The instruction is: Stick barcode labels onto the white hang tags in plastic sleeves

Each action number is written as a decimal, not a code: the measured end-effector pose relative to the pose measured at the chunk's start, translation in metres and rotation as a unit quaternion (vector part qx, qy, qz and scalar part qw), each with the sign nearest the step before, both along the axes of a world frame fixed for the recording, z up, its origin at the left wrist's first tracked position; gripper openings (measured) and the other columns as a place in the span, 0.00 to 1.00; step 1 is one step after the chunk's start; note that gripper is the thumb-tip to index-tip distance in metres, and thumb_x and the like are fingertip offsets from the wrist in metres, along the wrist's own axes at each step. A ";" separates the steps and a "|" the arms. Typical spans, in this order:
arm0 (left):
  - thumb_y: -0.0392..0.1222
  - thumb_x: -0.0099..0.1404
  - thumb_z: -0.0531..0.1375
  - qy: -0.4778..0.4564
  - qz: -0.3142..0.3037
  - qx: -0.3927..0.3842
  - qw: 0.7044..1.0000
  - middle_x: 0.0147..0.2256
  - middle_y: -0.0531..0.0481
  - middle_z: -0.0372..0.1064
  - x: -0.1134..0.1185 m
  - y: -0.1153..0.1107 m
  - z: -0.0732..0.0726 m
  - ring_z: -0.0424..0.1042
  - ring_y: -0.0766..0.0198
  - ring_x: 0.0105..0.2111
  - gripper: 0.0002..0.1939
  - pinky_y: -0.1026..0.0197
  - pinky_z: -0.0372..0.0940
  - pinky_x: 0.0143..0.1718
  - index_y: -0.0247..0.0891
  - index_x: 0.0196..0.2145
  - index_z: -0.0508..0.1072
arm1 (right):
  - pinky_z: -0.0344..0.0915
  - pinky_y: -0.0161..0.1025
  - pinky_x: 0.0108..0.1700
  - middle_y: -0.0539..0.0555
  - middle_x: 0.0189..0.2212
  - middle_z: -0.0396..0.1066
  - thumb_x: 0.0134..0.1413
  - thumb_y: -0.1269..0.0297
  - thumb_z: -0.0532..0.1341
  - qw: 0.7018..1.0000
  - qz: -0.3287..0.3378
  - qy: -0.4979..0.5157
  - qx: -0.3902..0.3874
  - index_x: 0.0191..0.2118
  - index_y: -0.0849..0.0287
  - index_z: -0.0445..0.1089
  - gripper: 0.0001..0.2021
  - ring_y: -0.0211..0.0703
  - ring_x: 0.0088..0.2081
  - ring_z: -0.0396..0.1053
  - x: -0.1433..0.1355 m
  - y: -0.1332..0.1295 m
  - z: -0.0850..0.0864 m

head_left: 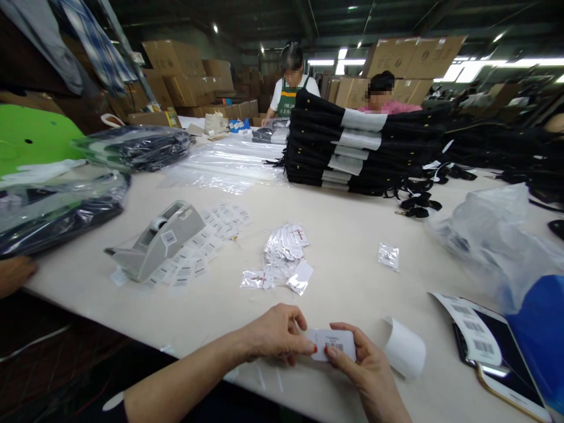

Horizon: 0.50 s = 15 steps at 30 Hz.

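White barcode tag (pixel 341 345) above table's near edge; right hand (pixel 359 358) pinches it, left hand (pixel 282 336) pinches its left end. Beyond: pile of tags (pixel 284 252), grey tape dispenser (pixel 156 241), stacked black garments (pixel 352 144).

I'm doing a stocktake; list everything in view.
Folded fabric stack: one, black, far centre
Wrapped flat bundles: several, dark, left
Angular plastic dispenser: one, grey, left
Flat paper labels: many, white, beside dispenser
Sleeved card tags: many, white, centre
Crumpled plastic bag: one, translucent, right
Rectangular glass phone: one, white, right
Curled paper: one, white, right
Rectangular cardboard boxes: many, brown, background
People: two, green-and-pink clothing, behind
Left hand, right hand: two, near centre, holding rectangular white card
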<state>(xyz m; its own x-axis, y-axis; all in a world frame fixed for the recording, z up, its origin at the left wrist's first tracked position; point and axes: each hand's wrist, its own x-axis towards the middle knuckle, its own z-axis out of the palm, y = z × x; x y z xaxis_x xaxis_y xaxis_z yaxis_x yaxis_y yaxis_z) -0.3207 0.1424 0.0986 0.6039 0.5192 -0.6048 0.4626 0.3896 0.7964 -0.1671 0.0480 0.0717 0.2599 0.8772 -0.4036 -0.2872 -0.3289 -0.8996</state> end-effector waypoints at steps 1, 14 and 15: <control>0.45 0.42 0.64 0.009 -0.025 -0.019 0.999 0.18 0.58 0.62 -0.004 -0.003 0.001 0.57 0.71 0.15 0.19 0.67 0.50 0.18 0.35 0.30 0.64 | 0.64 0.37 0.33 0.50 0.24 0.73 0.33 0.57 0.69 1.000 -0.013 -0.002 -0.002 0.37 0.59 0.66 0.22 0.40 0.27 0.68 0.002 -0.001 0.001; 0.45 0.51 0.53 -0.042 -0.088 0.131 0.987 0.16 0.60 0.48 0.013 0.008 0.025 0.46 0.72 0.19 0.10 0.67 0.42 0.20 0.35 0.21 0.64 | 0.60 0.31 0.27 0.47 0.20 0.70 0.32 0.61 0.71 0.993 -0.105 0.007 0.061 0.36 0.59 0.67 0.21 0.33 0.22 0.64 0.047 -0.002 0.031; 0.46 0.51 0.52 -0.037 -0.076 0.142 0.986 0.15 0.60 0.48 0.018 0.012 0.028 0.47 0.72 0.18 0.11 0.67 0.43 0.20 0.35 0.21 0.64 | 0.60 0.31 0.27 0.47 0.19 0.70 0.31 0.61 0.71 0.991 -0.114 0.003 0.065 0.36 0.59 0.67 0.21 0.33 0.22 0.63 0.053 0.001 0.035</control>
<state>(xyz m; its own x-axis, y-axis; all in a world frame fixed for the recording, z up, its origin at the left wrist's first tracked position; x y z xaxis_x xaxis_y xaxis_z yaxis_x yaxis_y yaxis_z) -0.3030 0.1543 0.1263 0.7250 0.5610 -0.3995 0.4354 0.0760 0.8970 -0.1138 0.0494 0.1066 0.4545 0.8409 -0.2937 -0.3466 -0.1367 -0.9280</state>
